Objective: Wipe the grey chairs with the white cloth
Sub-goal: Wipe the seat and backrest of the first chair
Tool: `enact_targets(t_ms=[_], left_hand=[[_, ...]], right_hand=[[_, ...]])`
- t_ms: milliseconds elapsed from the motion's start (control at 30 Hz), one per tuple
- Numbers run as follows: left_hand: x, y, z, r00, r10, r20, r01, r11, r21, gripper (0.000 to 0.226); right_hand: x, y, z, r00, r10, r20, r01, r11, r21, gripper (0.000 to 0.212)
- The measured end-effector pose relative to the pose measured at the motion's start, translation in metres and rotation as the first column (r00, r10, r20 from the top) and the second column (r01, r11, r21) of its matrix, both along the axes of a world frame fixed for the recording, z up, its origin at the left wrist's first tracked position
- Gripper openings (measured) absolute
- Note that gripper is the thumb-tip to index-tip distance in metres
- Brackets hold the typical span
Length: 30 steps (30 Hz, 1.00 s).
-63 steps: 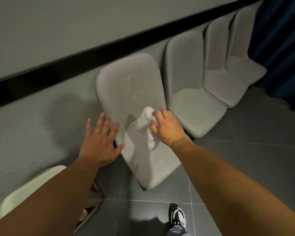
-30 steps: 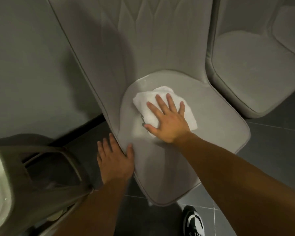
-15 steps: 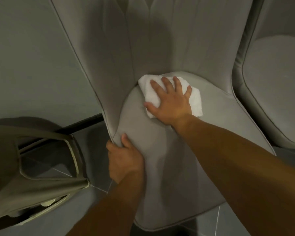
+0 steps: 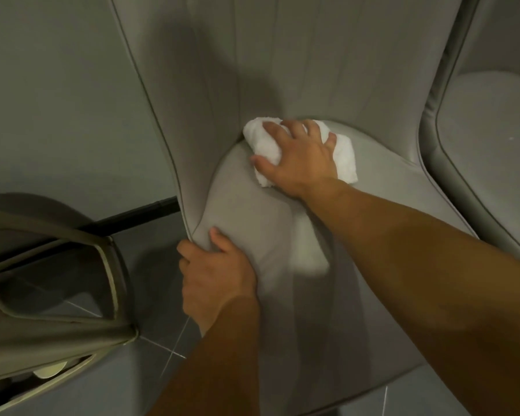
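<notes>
Right hand (image 4: 300, 157) presses the white cloth (image 4: 344, 154) flat, fingers (image 4: 270, 126) spread, at the seat's rear crease, unwiped cushion of the grey chair (image 4: 357, 295) lying toward the person, where the left hand (image 4: 215, 276) clamps its edge.

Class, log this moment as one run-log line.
right hand: pressing white cloth at seat's rear | left hand: gripping grey chair seat edge | neighbouring chair: untouched

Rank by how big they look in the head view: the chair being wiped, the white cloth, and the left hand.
1. The grey chair, by far.
2 and 3. Left hand and white cloth: unsure; the hand is nearer, the cloth partly covered by the right hand.
</notes>
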State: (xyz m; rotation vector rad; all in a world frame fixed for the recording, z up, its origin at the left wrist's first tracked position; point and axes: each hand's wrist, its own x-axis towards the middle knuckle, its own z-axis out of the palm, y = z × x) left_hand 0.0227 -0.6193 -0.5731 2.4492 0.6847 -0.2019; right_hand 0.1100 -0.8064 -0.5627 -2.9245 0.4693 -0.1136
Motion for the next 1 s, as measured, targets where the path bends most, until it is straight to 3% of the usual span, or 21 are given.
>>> enact_targets(t_ms=[233, 600, 767, 833, 900, 1000], left_hand=[[-0.001, 0.005, -0.006, 0.997, -0.063, 0.034, 0.064, 0.997, -0.037, 0.06], [0.006, 0.017, -0.011, 0.973, -0.217, 0.072, 0.224, 0.969, -0.107, 0.056], [0.009, 0.018, -0.017, 0.975, -0.211, 0.074, 0.219, 0.968, -0.12, 0.074], [0.009, 0.019, -0.017, 0.95, -0.283, 0.135, 0.292, 0.955, -0.049, 0.086], [0.009, 0.018, -0.017, 0.911, -0.362, 0.196, 0.355, 0.932, 0.073, 0.086], [0.012, 0.013, -0.017, 0.911, -0.354, 0.21, 0.347, 0.935, 0.069, 0.083]], right_hand=[[-0.022, 0.002, 0.001, 0.996, 0.09, -0.002, -0.09, 0.996, 0.004, 0.069], [-0.158, 0.042, 0.006, 0.98, 0.194, -0.047, -0.195, 0.981, -0.008, 0.077], [-0.076, 0.034, 0.001, 0.991, 0.036, -0.126, -0.03, 0.998, 0.052, 0.083], [-0.028, 0.031, 0.005, 0.99, -0.018, -0.138, 0.033, 0.994, 0.107, 0.085], [-0.001, 0.03, 0.005, 0.992, -0.041, -0.118, 0.059, 0.987, 0.146, 0.085], [-0.001, 0.026, 0.0, 0.996, -0.022, -0.088, 0.031, 0.994, 0.103, 0.079]])
